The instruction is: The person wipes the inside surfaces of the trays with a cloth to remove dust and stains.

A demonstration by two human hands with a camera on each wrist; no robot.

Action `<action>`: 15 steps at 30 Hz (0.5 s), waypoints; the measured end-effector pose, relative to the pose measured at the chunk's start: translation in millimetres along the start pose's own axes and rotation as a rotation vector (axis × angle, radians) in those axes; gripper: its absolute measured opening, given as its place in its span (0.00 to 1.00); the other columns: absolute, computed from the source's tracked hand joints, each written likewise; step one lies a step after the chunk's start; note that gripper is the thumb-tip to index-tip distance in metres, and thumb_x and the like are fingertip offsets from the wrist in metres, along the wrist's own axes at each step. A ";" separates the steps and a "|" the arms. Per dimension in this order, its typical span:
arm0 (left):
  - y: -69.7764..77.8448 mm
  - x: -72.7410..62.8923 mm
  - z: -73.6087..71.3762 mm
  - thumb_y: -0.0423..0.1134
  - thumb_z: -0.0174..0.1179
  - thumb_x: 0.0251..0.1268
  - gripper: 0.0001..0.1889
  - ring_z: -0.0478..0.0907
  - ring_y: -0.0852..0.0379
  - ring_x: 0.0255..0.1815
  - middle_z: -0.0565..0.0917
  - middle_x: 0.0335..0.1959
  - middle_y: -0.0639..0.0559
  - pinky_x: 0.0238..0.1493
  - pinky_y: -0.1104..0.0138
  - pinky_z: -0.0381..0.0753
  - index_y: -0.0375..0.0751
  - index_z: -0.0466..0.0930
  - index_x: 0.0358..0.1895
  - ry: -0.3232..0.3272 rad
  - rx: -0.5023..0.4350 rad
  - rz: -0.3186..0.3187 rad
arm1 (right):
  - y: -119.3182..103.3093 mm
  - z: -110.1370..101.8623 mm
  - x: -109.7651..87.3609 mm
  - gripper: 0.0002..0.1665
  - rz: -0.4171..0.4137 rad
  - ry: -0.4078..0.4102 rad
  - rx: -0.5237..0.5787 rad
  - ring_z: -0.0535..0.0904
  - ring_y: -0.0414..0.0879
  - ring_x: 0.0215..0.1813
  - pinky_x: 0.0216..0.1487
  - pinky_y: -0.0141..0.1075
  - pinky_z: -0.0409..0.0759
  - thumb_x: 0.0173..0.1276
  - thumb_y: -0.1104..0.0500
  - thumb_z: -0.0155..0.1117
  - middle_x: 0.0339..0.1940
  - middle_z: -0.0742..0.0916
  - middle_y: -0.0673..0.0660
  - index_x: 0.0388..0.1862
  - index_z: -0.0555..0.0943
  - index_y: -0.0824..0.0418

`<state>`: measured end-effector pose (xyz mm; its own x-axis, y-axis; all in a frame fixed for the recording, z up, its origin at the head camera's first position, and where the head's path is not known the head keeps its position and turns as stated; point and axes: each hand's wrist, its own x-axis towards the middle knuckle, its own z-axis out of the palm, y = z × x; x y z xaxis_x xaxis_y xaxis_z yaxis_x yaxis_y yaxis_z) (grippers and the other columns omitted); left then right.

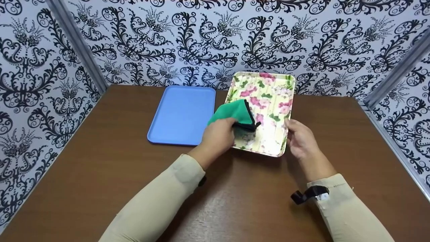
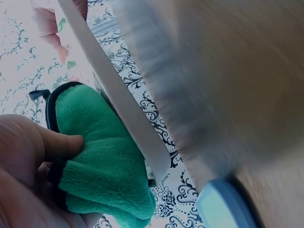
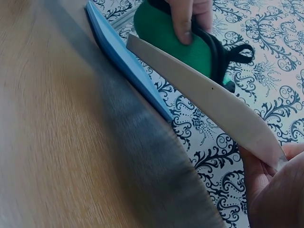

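The floral tray, a rounded rectangle with a low raised rim, occupies the frame just right of centre. Its glossy face carries pink blossoms and green leaves on a cream ground; a bright glare marks its lower right. You hold it tilted, raised above the table. Against its lower left lies the green cloth, plush, folded, and edged in black with a small loop. Your left hand pinches the cloth between thumb and fingers; your right hand pinches the tray's right edge, thumb toward the face. Left of centre, the blue tray, plain and smooth, rests flat on the brown wood-grained table. Beige fabric sleeves cover your forearms. Across the top, white wallpaper bears black scrollwork.
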<state>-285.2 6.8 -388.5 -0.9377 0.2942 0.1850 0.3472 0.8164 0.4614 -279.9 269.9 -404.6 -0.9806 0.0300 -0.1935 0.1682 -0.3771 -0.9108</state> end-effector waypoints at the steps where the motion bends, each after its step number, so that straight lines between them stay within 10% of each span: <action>1: 0.8 0.9 1.0 0.31 0.54 0.72 0.20 0.88 0.46 0.52 0.90 0.52 0.48 0.53 0.51 0.87 0.49 0.85 0.61 0.007 -0.016 -0.008 | 0.1 0.2 0.1 0.15 0.001 0.001 -0.002 0.85 0.36 0.37 0.40 0.28 0.83 0.84 0.57 0.51 0.31 0.89 0.45 0.36 0.82 0.53; 15: 23.9 9.7 11.9 0.35 0.55 0.76 0.18 0.86 0.50 0.57 0.89 0.57 0.51 0.57 0.55 0.85 0.49 0.84 0.63 0.036 -0.179 -0.038 | 2.7 0.8 1.8 0.17 0.003 -0.002 0.010 0.85 0.37 0.37 0.41 0.29 0.82 0.84 0.58 0.50 0.30 0.89 0.45 0.35 0.83 0.52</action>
<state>-286.2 35.1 -386.0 -0.9502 0.2441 0.1940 0.3116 0.7242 0.6152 -281.3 268.2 -407.0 -0.9803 0.0275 -0.1956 0.1701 -0.3863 -0.9066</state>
